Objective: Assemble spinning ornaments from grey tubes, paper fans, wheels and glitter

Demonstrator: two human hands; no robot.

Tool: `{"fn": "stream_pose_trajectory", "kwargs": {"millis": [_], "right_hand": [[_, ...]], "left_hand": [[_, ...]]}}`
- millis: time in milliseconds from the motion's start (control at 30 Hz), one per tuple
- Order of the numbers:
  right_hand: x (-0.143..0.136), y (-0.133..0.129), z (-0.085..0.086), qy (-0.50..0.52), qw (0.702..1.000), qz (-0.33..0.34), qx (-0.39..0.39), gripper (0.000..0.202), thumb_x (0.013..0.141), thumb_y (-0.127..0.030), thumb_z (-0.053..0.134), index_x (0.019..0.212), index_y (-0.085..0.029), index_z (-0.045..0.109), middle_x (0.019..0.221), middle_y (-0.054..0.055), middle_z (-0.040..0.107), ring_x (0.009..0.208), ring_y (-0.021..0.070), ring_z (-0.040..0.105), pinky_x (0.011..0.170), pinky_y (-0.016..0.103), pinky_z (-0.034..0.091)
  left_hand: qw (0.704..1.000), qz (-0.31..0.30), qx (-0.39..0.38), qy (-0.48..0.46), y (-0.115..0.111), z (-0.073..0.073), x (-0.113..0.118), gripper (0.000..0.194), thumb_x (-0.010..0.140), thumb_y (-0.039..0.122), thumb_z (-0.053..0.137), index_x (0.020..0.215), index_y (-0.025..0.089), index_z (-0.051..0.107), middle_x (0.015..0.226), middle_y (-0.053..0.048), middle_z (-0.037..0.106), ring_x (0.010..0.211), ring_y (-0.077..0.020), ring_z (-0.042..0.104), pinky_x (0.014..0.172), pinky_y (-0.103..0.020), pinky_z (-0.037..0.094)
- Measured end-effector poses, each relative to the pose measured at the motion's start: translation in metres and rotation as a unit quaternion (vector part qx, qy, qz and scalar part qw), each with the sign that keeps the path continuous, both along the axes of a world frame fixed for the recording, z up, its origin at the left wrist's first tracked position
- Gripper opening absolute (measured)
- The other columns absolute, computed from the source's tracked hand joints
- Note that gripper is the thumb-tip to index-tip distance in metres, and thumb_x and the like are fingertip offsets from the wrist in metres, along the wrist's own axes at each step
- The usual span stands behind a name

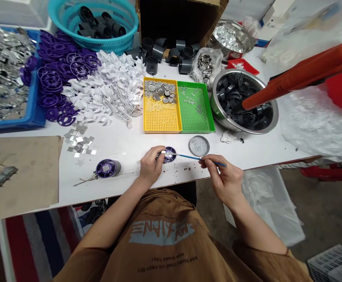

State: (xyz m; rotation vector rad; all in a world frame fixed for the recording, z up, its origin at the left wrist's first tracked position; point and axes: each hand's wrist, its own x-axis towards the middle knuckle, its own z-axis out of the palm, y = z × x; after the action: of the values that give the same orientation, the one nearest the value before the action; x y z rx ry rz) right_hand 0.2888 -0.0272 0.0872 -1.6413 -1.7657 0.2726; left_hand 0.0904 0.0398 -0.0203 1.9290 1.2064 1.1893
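Brown T-shirt (165,235): was worn nearest.
Left hand (151,165): was closed on purple-rimmed part (171,158), before yellow tray (161,117).
Right hand (226,177): blue-handled tool (190,157) was pinched.
Tool step: tip seemingly was applied; steadiness was called for.

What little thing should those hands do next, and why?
Maybe the right hand should gently dab the tip of the blue stick on the purple-rimmed part, because the tip seems to be over it and the left hand is at its side.
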Motion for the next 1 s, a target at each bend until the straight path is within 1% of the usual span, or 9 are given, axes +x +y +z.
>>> {"fn": "stream_pose_trajectory", "kwargs": {"millis": [100,233,333,433,567,700,833,1000], "right_hand": [[-0.002,0.005,0.014,-0.030,0.999,0.032,-0.006,0.013,0.093,-0.020,0.050,0.092,-0.020,0.062,0.077,0.002,0.071,0.067,0.0129,0.068,0.063,0.025,0.052],[-0.005,0.007,0.026,-0.018,0.997,0.070,0.004,0.012,0.092,-0.017,0.052,0.096,-0.021,0.062,0.083,0.003,0.071,0.072,0.0134,0.069,0.066,0.025,0.053],[-0.007,0.007,0.031,-0.029,0.995,0.095,0.025,0.014,0.090,-0.014,0.053,0.099,-0.021,0.062,0.083,0.003,0.071,0.075,0.0143,0.069,0.067,0.026,0.053],[-0.012,0.009,0.034,-0.066,0.989,0.130,0.029,0.014,0.090,-0.012,0.053,0.098,-0.020,0.061,0.081,0.003,0.070,0.075,0.0142,0.068,0.067,0.025,0.052],[-0.020,0.017,0.039,-0.112,0.982,0.149,0.020,0.011,0.092,-0.017,0.050,0.095,-0.021,0.060,0.078,0.003,0.069,0.071,0.0142,0.066,0.064,0.025,0.051],[-0.028,0.029,0.044,-0.144,0.973,0.181,0.014,0.011,0.094,-0.020,0.048,0.093,-0.021,0.059,0.080,0.004,0.070,0.072,0.0149,0.066,0.065,0.026,0.050],[-0.038,0.040,0.051,-0.189,0.960,0.208,-0.009,0.015,0.095,-0.021,0.044,0.092,-0.020,0.058,0.082,0.005,0.069,0.074,0.0166,0.064,0.068,0.028,0.049],[-0.053,0.051,0.060,-0.256,0.935,0.237,-0.055,0.017,0.096,-0.021,0.041,0.088,-0.018,0.056,0.076,0.006,0.066,0.066,0.0167,0.059,0.062,0.028,0.043]], "left_hand": [[1.000,0.003,0.004,-0.005,-0.002,0.000,0.000,0.021,0.095,0.028,0.044,0.105,0.018,0.060,0.100,-0.008,0.069,0.096,-0.0184,0.066,0.084,-0.032,0.054],[1.000,-0.001,0.006,-0.022,-0.003,0.000,0.000,0.020,0.095,0.027,0.045,0.105,0.017,0.060,0.100,-0.007,0.069,0.096,-0.0180,0.066,0.084,-0.031,0.054],[0.999,-0.013,0.002,-0.032,-0.003,0.000,-0.001,0.020,0.095,0.026,0.045,0.106,0.017,0.060,0.101,-0.008,0.068,0.097,-0.0181,0.065,0.086,-0.031,0.053],[0.999,-0.023,-0.005,-0.038,-0.004,0.001,-0.002,0.021,0.095,0.025,0.045,0.108,0.017,0.059,0.104,-0.008,0.068,0.100,-0.0186,0.064,0.088,-0.032,0.052],[0.999,-0.025,-0.018,-0.045,-0.004,0.001,-0.002,0.021,0.095,0.025,0.045,0.109,0.017,0.059,0.104,-0.008,0.067,0.100,-0.0186,0.063,0.089,-0.033,0.051],[0.998,-0.029,-0.026,-0.045,-0.004,0.000,-0.002,0.022,0.096,0.027,0.044,0.110,0.017,0.058,0.104,-0.008,0.067,0.100,-0.0185,0.063,0.090,-0.033,0.050],[0.998,-0.030,-0.023,-0.043,-0.003,-0.002,-0.003,0.023,0.097,0.029,0.043,0.110,0.018,0.058,0.104,-0.008,0.067,0.099,-0.0185,0.063,0.089,-0.033,0.050],[0.998,-0.033,-0.020,-0.046,-0.003,-0.004,-0.003,0.023,0.097,0.030,0.043,0.110,0.019,0.058,0.105,-0.008,0.067,0.100,-0.0183,0.062,0.090,-0.033,0.049]]}}
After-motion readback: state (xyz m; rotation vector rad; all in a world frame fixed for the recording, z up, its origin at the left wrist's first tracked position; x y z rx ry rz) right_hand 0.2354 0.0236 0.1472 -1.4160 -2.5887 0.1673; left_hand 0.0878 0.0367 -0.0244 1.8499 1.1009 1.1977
